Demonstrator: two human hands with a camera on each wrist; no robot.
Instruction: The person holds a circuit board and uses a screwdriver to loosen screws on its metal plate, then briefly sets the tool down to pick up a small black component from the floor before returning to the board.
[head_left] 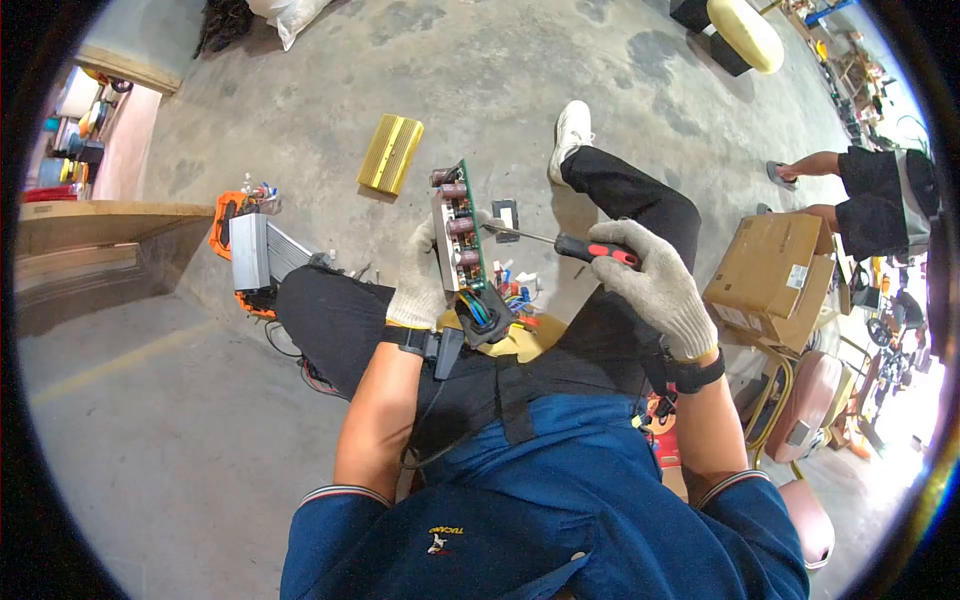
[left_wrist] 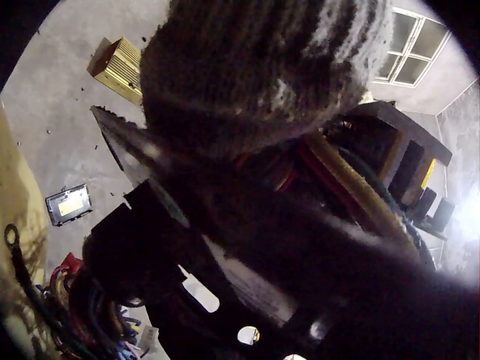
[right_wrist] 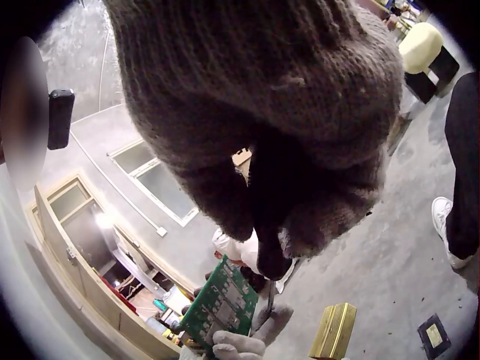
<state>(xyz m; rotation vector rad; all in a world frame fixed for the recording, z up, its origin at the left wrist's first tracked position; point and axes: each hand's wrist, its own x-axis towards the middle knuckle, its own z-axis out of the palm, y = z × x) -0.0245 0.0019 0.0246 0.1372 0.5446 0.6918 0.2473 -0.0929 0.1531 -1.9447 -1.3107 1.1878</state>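
A green circuit board (head_left: pixel 474 235) with several brown cylindrical parts and a metal side stands on edge in the gloved left hand (head_left: pixel 420 280). In the right wrist view, gloved left fingers (right_wrist: pixel 241 344) hold the lower part of the board (right_wrist: pixel 222 304). My gloved right hand (head_left: pixel 652 285) grips the red and black handle of a screwdriver (head_left: pixel 590 250), whose shaft points left to the board's edge. Whether the tip touches it is unclear. Below the board hangs a black part with coloured wires (head_left: pixel 483 315). In the left wrist view the glove (left_wrist: pixel 262 71) covers much of the work.
On the floor lie a gold finned case (head_left: pixel 390 154) and a small black box with a pale label (head_left: pixel 506 221). Loose coloured connectors (head_left: pixel 518 289) are between the legs. An orange and silver device (head_left: pixel 262 250) is at left, a cardboard box (head_left: pixel 768 270) at right. Another person's legs (head_left: pixel 835 185) stand beyond.
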